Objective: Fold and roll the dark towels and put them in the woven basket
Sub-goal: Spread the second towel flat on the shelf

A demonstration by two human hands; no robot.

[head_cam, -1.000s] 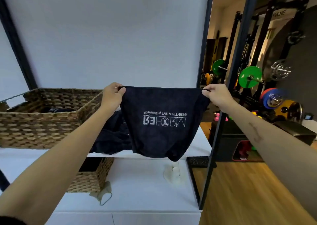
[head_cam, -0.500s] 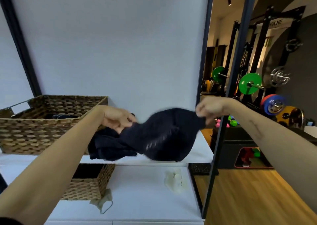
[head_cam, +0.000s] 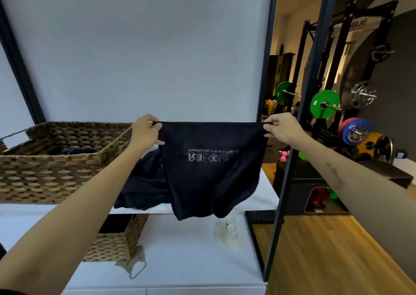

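Two pinches hold one dark towel [head_cam: 211, 170] taut by its top corners, your left hand [head_cam: 145, 129] and right hand [head_cam: 281, 127] level above the shelf [head_cam: 264, 199]. Its hem could snag the one heap of towels [head_cam: 144, 186] beside the woven basket [head_cam: 45, 164], dragging it off; one roll seems inside.

A towel [head_cam: 211, 166] hangs stretched between the left hand [head_cam: 144, 130] and the right hand [head_cam: 280, 128], each pinching a top corner, over the upper shelf [head_cam: 263, 195]. Just below and behind the left hand a heap of towels [head_cam: 144, 182] lies on that shelf. Left of the left hand stands the basket [head_cam: 51, 159], with a rolled towel [head_cam: 72, 151] in it. Below the hands, on the lower shelf [head_cam: 184, 261], a smaller basket [head_cam: 117, 240] sits under the left forearm. Right of the right hand stand racks with weight plates [head_cam: 324, 103].
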